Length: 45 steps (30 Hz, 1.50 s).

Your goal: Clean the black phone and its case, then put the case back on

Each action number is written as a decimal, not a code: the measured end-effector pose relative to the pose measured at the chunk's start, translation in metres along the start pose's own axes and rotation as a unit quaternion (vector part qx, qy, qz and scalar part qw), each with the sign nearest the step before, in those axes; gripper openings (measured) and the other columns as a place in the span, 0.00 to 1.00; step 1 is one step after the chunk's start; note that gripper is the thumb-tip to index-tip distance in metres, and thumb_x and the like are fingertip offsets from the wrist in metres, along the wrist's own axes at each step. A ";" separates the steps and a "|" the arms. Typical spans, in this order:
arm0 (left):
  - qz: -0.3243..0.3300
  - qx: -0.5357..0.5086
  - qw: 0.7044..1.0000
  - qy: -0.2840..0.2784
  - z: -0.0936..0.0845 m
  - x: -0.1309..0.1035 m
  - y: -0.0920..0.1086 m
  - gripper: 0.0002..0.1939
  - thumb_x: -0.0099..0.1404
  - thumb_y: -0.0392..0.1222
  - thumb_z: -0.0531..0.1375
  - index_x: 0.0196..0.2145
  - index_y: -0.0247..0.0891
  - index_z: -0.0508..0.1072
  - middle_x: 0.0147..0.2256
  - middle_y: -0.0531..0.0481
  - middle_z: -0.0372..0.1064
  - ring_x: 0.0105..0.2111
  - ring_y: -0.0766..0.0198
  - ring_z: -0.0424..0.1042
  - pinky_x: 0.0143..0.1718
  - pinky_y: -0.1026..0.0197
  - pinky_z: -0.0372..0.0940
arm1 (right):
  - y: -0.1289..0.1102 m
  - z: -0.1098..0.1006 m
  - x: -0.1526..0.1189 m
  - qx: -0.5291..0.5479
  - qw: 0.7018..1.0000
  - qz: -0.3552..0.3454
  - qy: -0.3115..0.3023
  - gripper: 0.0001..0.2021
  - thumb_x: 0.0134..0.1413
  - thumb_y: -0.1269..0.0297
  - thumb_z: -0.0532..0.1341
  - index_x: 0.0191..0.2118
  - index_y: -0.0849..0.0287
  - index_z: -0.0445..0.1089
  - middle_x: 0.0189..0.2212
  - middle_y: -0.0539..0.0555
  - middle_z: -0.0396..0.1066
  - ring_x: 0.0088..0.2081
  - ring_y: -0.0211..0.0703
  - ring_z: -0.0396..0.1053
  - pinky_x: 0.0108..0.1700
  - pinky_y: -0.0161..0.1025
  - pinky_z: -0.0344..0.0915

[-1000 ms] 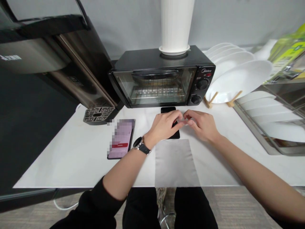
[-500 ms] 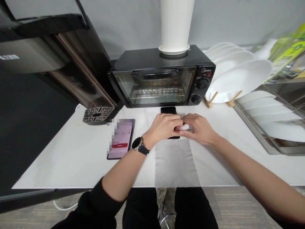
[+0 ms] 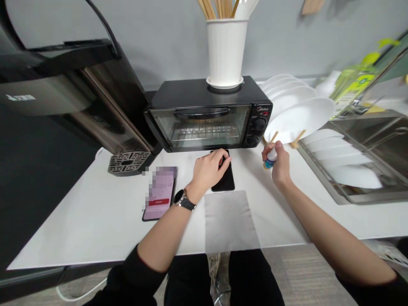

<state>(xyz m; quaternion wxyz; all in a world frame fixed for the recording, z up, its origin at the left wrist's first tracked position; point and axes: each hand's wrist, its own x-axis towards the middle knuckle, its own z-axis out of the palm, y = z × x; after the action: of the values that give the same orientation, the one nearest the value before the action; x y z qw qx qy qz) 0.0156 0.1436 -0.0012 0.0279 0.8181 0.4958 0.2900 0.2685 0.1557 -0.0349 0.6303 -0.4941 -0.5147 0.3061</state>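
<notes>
My right hand is wrapped round a small bottle with a white upper part and a blue and yellow label. It is held tilted above the counter, in front of the plate rack. Over a black phone lying on the counter, my left hand is closed, thumb and forefinger curled together. Whatever may be between those fingertips is hidden. A grey cloth lies flat just in front of the black phone, reaching the counter's front edge.
Behind the hands stands a black toaster oven, bearing a white cup of wooden utensils. Another phone, its screen lit, lies left. A drinks dispenser is far left. White plates and a sink are right.
My hands were together over the black phone and have parted. The right hand has moved right with the bottle; the left has stayed over the phone. The view has tipped up slightly.
</notes>
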 end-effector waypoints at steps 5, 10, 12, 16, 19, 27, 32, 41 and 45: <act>-0.055 0.043 0.997 -0.041 0.004 0.003 -0.006 0.10 0.77 0.48 0.55 0.40 0.45 0.73 0.34 0.56 0.76 0.30 0.62 0.74 0.29 0.59 0.55 | 0.002 -0.025 0.000 -0.049 0.996 -0.003 0.075 0.26 0.66 0.36 0.52 0.29 0.53 0.67 0.25 0.49 0.66 0.29 0.42 0.65 0.35 0.40 0.62; -0.093 0.054 0.993 -0.039 0.008 0.002 -0.007 0.07 0.76 0.48 0.57 0.46 0.44 0.70 0.37 0.54 0.76 0.31 0.59 0.75 0.29 0.58 0.57 | 0.011 -0.031 0.000 -0.100 0.991 -0.001 0.084 0.23 0.59 0.36 0.61 0.35 0.53 0.66 0.26 0.47 0.67 0.30 0.43 0.66 0.36 0.41 0.62; -0.104 0.057 0.992 -0.042 0.008 0.000 -0.006 0.10 0.76 0.49 0.57 0.49 0.43 0.68 0.40 0.51 0.76 0.36 0.58 0.76 0.32 0.58 0.61 | 0.015 -0.028 0.000 -0.118 0.989 0.002 0.094 0.23 0.57 0.37 0.64 0.39 0.54 0.66 0.28 0.48 0.69 0.30 0.44 0.67 0.37 0.41 0.63; -0.103 0.061 0.991 -0.052 0.009 -0.005 -0.006 0.24 0.72 0.59 0.61 0.53 0.37 0.65 0.50 0.41 0.72 0.50 0.50 0.73 0.47 0.54 0.67 | 0.012 -0.028 -0.012 -0.142 0.978 -0.022 0.152 0.29 0.52 0.41 0.69 0.48 0.54 0.60 0.38 0.53 0.73 0.39 0.49 0.72 0.46 0.49 0.67; -0.096 0.032 0.992 -0.078 0.009 -0.006 -0.012 0.35 0.65 0.60 0.67 0.57 0.35 0.62 0.54 0.36 0.68 0.55 0.45 0.70 0.55 0.47 0.66 | -0.005 -0.032 -0.032 -0.161 0.955 -0.091 0.231 0.24 0.60 0.44 0.64 0.51 0.52 0.56 0.49 0.59 0.66 0.51 0.53 0.69 0.58 0.57 0.62; -0.071 0.015 0.988 -0.133 0.002 -0.007 -0.033 0.37 0.64 0.53 0.68 0.64 0.37 0.61 0.57 0.36 0.67 0.60 0.44 0.67 0.60 0.47 0.64 | -0.036 0.011 -0.034 -0.209 0.953 -0.205 -0.081 0.04 0.61 0.59 0.62 0.38 0.51 0.70 0.30 0.51 0.73 0.32 0.47 0.72 0.40 0.44 0.68; -0.086 0.053 0.984 -0.149 0.000 -0.006 -0.032 0.36 0.56 0.60 0.72 0.53 0.35 0.70 0.48 0.38 0.70 0.54 0.41 0.69 0.55 0.45 0.66 | -0.014 0.057 -0.012 -0.192 0.948 -0.188 -0.171 0.06 0.61 0.61 0.60 0.42 0.51 0.73 0.27 0.49 0.73 0.28 0.44 0.70 0.38 0.42 0.66; 0.037 0.031 0.993 -0.107 -0.018 -0.001 -0.018 0.38 0.57 0.53 0.73 0.59 0.41 0.64 0.51 0.45 0.75 0.47 0.47 0.78 0.48 0.50 0.71 | -0.012 0.051 -0.018 -0.060 0.991 -0.033 -0.117 0.20 0.70 0.45 0.54 0.52 0.54 0.72 0.49 0.57 0.75 0.52 0.51 0.71 0.58 0.49 0.65; 0.074 0.049 0.993 -0.077 -0.016 -0.001 -0.007 0.40 0.57 0.52 0.74 0.62 0.44 0.64 0.53 0.46 0.75 0.49 0.48 0.78 0.51 0.50 0.71 | -0.008 0.059 -0.022 0.032 0.988 0.053 -0.142 0.26 0.68 0.37 0.53 0.48 0.53 0.77 0.46 0.53 0.79 0.50 0.51 0.74 0.57 0.47 0.67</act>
<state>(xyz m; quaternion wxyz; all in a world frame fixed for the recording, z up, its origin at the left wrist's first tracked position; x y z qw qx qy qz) 0.0018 0.1430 0.0091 0.0042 0.8725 0.4443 0.2031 0.2048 0.1519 -0.0360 0.5490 -0.4520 -0.5619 0.4226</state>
